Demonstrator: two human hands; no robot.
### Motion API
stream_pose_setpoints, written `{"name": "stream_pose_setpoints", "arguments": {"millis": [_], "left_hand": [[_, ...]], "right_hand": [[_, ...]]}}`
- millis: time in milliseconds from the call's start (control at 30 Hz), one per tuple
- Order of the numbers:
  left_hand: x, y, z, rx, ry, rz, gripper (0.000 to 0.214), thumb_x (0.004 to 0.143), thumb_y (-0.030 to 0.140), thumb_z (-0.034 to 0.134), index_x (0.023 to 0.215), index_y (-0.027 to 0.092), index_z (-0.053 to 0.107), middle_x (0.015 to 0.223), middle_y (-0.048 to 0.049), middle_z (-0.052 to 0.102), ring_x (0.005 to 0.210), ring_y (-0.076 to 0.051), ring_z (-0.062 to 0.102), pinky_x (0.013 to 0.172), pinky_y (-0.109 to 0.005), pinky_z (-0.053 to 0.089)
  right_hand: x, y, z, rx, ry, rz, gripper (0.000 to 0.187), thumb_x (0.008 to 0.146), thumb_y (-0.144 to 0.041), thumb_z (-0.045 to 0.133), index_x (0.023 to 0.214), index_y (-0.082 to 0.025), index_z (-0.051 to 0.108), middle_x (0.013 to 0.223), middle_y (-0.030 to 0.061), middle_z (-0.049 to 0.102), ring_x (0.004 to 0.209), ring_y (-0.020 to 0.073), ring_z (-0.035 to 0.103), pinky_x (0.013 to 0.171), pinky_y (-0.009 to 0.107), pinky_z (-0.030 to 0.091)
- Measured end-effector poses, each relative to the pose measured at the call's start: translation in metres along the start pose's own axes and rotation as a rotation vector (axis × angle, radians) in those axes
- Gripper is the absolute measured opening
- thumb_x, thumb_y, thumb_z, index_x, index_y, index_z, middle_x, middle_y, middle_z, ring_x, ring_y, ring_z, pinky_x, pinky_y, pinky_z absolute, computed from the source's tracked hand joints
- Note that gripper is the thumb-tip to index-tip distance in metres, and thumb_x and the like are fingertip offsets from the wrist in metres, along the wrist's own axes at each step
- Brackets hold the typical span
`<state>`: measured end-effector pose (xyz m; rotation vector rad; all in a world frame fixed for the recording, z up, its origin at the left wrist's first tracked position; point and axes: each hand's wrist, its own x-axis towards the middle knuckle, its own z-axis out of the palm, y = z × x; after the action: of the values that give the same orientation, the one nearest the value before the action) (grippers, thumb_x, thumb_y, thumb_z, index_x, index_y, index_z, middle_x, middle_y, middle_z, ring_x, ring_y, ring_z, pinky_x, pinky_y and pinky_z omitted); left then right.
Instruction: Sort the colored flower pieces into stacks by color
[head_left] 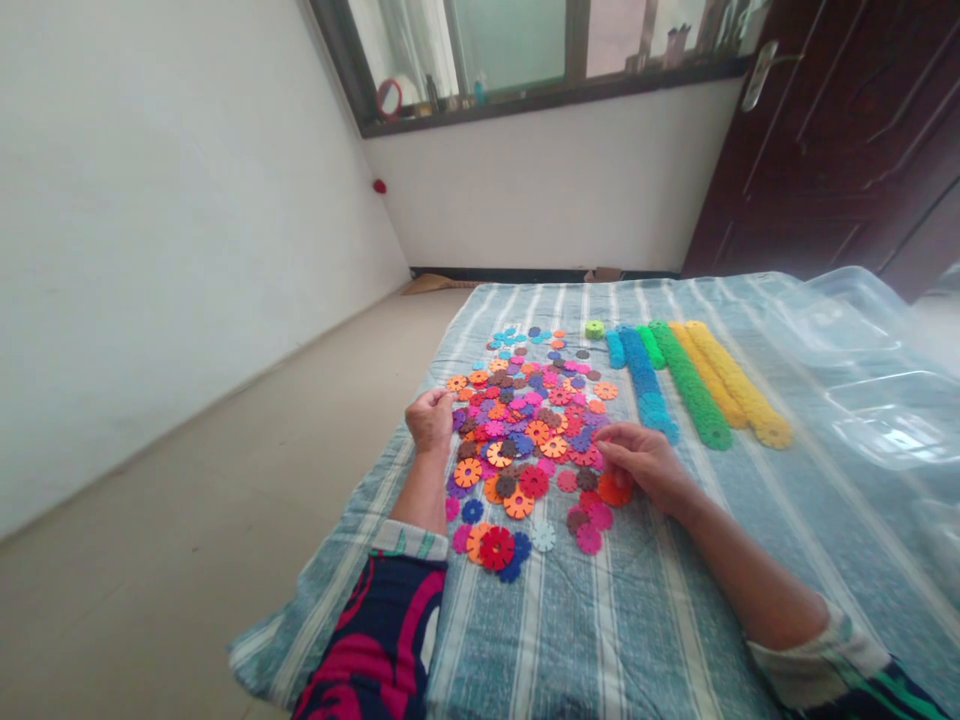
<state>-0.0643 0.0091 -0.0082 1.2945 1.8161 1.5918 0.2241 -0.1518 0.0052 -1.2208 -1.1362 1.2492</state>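
A loose spread of notched plastic discs in red, orange, pink, purple, brown and blue lies on the striped cloth. At its left edge is my left hand, thumb and fingers pinched together; whatever is between them is too small to make out. My right hand hovers at the right edge of the spread, its fingers curled and closed at the tips, with any held piece hidden. Just under those fingers lies an orange-red disc. Beyond, overlapping discs form long rows: blue, green and yellow.
The striped cloth covers the table. Clear plastic containers stand on the right. A short light-green stack sits at the far side. Behind are a window ledge and a dark red door; bare floor shows on the left.
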Motion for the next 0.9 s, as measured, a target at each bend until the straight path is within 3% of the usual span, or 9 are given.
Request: {"name": "stream_pose_setpoints", "arguments": {"millis": [300,900], "left_hand": [[-0.005,0.005,0.000,-0.179,-0.032,-0.111,0.022,0.055,0.025,0.063,0.073,0.014,0.068,0.057,0.0022,0.061,0.048,-0.011,0.054,0.050,-0.023,0.047],[-0.008,0.012,-0.002,-0.165,-0.047,-0.134,0.021,0.055,0.024,0.059,0.072,0.014,0.068,0.059,0.0008,0.063,0.045,-0.011,0.055,0.044,-0.022,0.046]], "right_hand": [[0.000,0.002,-0.004,0.072,0.000,0.001,0.033,0.069,-0.044,0.072,0.086,-0.017,0.063,0.050,-0.0055,0.056,0.035,0.0064,0.045,0.034,0.018,0.034],[0.003,0.003,-0.009,0.162,0.019,0.024,0.033,0.068,-0.042,0.074,0.086,-0.016,0.063,0.050,-0.0057,0.056,0.036,0.0062,0.045,0.034,0.017,0.033]]}}
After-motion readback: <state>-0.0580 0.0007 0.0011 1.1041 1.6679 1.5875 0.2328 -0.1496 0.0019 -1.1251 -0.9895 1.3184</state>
